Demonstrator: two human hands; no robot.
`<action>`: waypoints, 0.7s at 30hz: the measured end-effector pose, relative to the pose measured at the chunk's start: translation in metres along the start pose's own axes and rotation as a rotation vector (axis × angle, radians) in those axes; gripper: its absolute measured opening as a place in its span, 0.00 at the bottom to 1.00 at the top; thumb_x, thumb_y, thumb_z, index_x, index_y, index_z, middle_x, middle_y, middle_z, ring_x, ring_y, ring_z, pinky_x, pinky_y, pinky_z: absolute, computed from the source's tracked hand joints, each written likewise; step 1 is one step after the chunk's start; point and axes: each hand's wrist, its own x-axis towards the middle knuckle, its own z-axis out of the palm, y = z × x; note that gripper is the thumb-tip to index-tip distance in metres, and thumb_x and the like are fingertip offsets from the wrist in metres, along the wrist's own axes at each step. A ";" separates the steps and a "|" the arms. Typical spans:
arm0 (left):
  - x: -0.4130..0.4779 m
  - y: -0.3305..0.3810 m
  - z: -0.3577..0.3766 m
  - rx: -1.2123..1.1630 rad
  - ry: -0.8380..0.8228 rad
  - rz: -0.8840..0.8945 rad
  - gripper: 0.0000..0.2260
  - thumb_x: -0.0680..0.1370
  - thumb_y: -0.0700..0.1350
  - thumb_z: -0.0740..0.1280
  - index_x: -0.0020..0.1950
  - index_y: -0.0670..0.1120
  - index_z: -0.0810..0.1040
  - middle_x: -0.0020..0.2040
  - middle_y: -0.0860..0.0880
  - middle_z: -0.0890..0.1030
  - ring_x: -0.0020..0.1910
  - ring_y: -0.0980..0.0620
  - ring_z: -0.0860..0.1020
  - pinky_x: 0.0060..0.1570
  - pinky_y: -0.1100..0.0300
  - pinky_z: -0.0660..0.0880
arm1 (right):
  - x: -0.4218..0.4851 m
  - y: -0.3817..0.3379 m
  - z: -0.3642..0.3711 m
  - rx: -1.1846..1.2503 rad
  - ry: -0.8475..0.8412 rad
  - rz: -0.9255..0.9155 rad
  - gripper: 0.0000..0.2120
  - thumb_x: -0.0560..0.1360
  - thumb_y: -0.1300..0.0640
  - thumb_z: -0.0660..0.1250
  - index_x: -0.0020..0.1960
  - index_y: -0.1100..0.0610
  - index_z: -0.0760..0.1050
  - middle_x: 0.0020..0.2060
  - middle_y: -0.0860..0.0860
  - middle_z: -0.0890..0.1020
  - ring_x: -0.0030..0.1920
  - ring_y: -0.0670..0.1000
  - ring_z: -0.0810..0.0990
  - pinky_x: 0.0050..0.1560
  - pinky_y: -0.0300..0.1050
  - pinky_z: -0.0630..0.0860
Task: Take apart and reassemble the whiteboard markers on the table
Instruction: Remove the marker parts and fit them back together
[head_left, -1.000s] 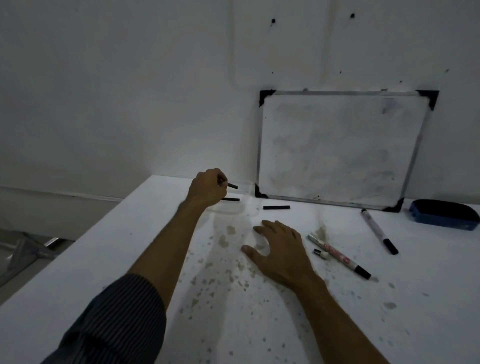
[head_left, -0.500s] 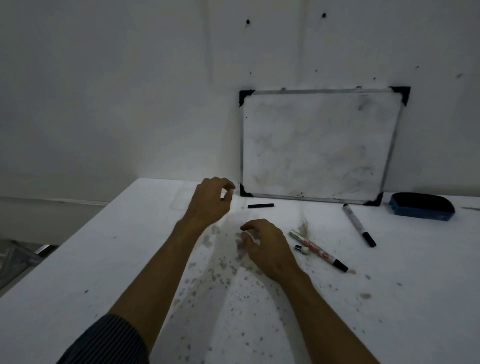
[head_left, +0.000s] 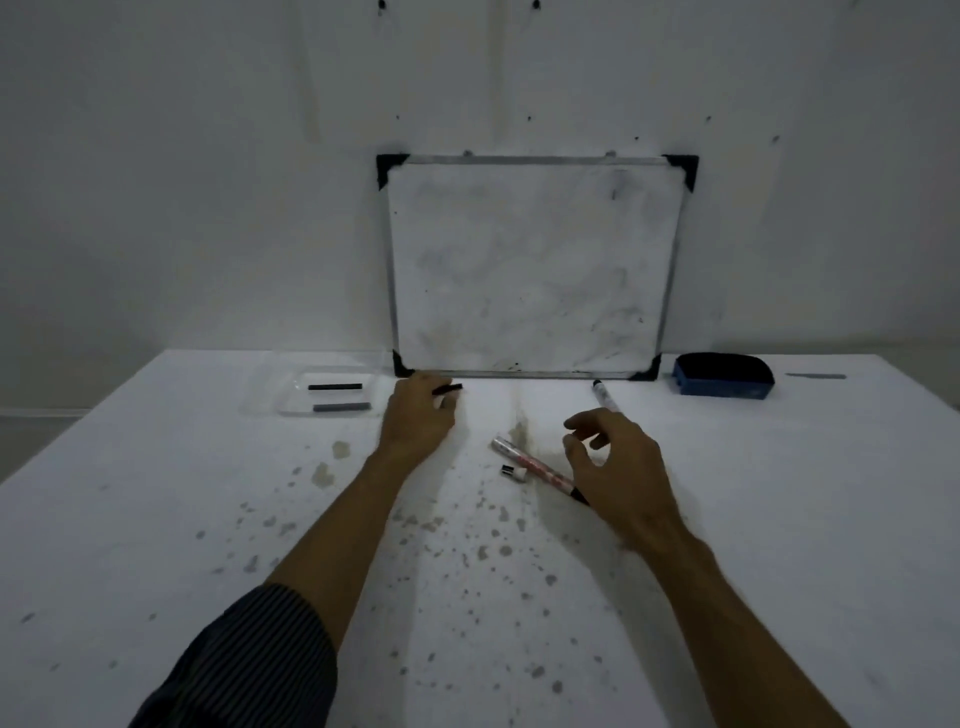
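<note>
Two bare forearms stretched over a stained white tabletop (head_left: 156, 493), seen from above. Left hand (head_left: 415, 421) palm-down just in front of the whiteboard (head_left: 532, 270) that leans on the wall, grip pinched on a thin black marker insert (head_left: 449, 388) at that board's lower left corner. Striped sleeve (head_left: 244, 665) pushed up past the left elbow. Right hand (head_left: 621, 462) raised and cupped in front of the whiteboard's lower edge, thumb and fingers apart, holding nothing, poised over the dark-tipped end of an opened marker barrel (head_left: 530, 462) lying aslant. Small white end plug (head_left: 513, 473) just beside that barrel. Second marker (head_left: 603, 396) nearer the whiteboard, partly behind the right fingers. Two more dark inserts (head_left: 335, 387) in a clear tray (head_left: 291, 402) left of the whiteboard; blue eraser (head_left: 722, 375) to its right.
</note>
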 end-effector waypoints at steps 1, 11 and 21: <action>-0.001 0.001 0.002 -0.022 0.019 -0.046 0.12 0.79 0.41 0.70 0.60 0.40 0.85 0.59 0.41 0.83 0.57 0.44 0.82 0.59 0.60 0.75 | -0.002 0.006 -0.001 0.035 -0.018 0.030 0.09 0.77 0.54 0.71 0.56 0.48 0.80 0.48 0.42 0.83 0.48 0.43 0.79 0.54 0.47 0.79; -0.034 0.036 -0.010 -0.341 0.091 -0.145 0.06 0.80 0.43 0.70 0.55 0.44 0.84 0.54 0.48 0.84 0.54 0.53 0.81 0.52 0.77 0.71 | -0.015 0.017 0.010 -0.143 -0.116 -0.054 0.16 0.73 0.45 0.73 0.59 0.49 0.83 0.52 0.47 0.80 0.53 0.49 0.79 0.59 0.53 0.76; -0.084 0.067 -0.027 -0.789 -0.100 -0.237 0.13 0.87 0.45 0.57 0.63 0.41 0.76 0.50 0.51 0.89 0.61 0.52 0.82 0.67 0.54 0.75 | -0.017 0.018 0.009 -0.186 -0.156 -0.107 0.12 0.81 0.51 0.66 0.60 0.55 0.82 0.52 0.53 0.82 0.52 0.53 0.79 0.54 0.45 0.76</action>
